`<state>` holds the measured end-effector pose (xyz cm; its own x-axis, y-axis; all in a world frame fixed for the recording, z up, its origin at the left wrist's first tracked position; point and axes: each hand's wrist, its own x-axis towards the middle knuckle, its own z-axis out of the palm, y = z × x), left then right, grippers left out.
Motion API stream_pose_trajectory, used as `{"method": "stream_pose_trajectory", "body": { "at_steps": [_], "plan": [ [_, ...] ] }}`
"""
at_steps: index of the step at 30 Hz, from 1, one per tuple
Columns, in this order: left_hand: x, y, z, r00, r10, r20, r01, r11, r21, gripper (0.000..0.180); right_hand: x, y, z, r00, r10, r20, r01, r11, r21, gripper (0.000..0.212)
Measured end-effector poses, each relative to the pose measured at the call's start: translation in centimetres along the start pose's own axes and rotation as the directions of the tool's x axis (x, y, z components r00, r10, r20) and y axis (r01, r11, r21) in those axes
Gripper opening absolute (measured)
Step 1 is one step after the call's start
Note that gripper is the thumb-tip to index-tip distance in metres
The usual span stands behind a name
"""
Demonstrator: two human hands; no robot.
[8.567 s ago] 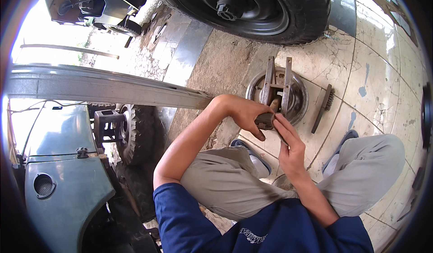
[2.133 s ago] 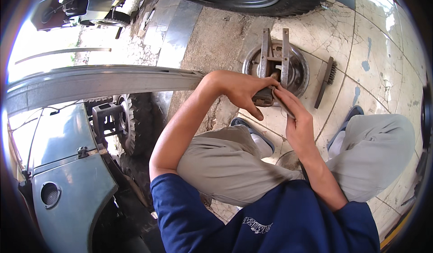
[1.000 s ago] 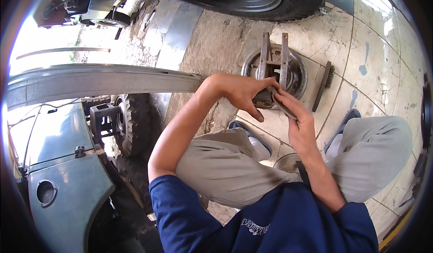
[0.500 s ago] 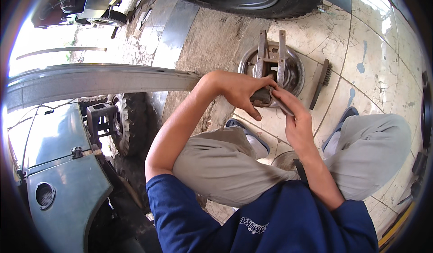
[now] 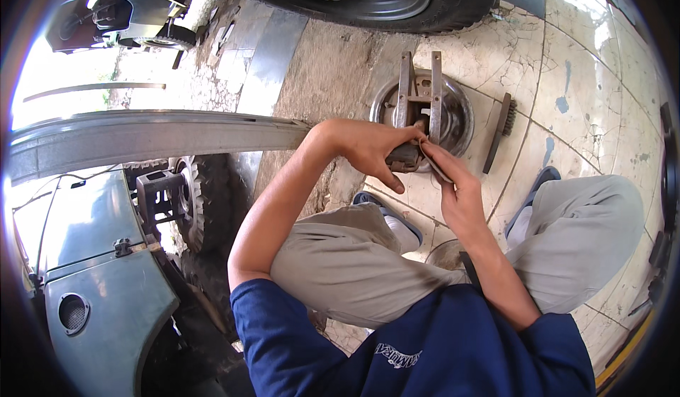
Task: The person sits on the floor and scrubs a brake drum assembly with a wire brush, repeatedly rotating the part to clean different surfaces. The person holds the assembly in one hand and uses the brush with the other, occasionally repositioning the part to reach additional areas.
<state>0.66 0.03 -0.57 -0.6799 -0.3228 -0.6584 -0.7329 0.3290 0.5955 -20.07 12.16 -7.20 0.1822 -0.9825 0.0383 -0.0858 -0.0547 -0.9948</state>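
Note:
A worn metal bracket (image 5: 404,89) with two parallel arms pointing away from me lies on a round metal dish (image 5: 465,114) on the floor. At its near end, my left hand (image 5: 372,149) is curled over a dark, cylinder-like metal part (image 5: 404,157), thumb on the near side. My right hand (image 5: 460,191) comes in from the right, its fingers closed on a thin, flat, greyish sheet (image 5: 438,169) pressed to that part. Both hands' fingertips meet there and hide some of the contact. I cannot make out the sheet's material.
A wire brush (image 5: 501,131) lies on the tiles right of the dish. A large tyre (image 5: 467,4) stands beyond it. To the left are a metal beam (image 5: 163,133) and a blue-green vehicle body (image 5: 106,284). A round container (image 5: 445,254) sits between my legs.
My right hand and the sheet have shifted slightly against the metal part. The left hand keeps its hold. The whole view has moved a little.

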Motion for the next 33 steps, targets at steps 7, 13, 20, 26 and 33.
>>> {"method": "stream_pose_trajectory", "body": {
  "at_steps": [7, 13, 20, 26, 33],
  "plan": [
    [-0.3, 0.1, 0.0, 0.999, 0.050, 0.020, -0.047, 0.992, -0.116, 0.095, 0.4, -0.3, 0.1, 0.998, -0.066, -0.012, 0.066, 0.998, -0.014, 0.065],
    [-0.2, 0.8, -0.5, 0.999, -0.004, 0.052, 0.008, 0.997, -0.081, 0.097, 0.1, -1.1, -0.3, 0.997, -0.078, -0.004, 0.078, 0.993, -0.087, 0.062],
    [-0.2, 0.6, -0.5, 0.999, 0.005, 0.045, -0.001, 0.997, -0.080, 0.099, 0.0, -1.7, -0.5, 0.991, -0.133, -0.006, 0.133, 0.988, -0.074, 0.062],
    [0.0, -0.5, 0.6, 0.993, 0.121, -0.018, -0.122, 0.986, -0.117, 0.100, -0.1, -1.7, -0.6, 0.990, -0.140, 0.024, 0.142, 0.984, -0.103, 0.066],
    [-0.3, -0.7, 0.6, 0.999, 0.048, 0.009, -0.048, 0.996, -0.074, 0.100, 0.3, -0.9, 0.1, 0.997, -0.071, -0.014, 0.070, 0.995, -0.069, 0.064]
  ]
}}
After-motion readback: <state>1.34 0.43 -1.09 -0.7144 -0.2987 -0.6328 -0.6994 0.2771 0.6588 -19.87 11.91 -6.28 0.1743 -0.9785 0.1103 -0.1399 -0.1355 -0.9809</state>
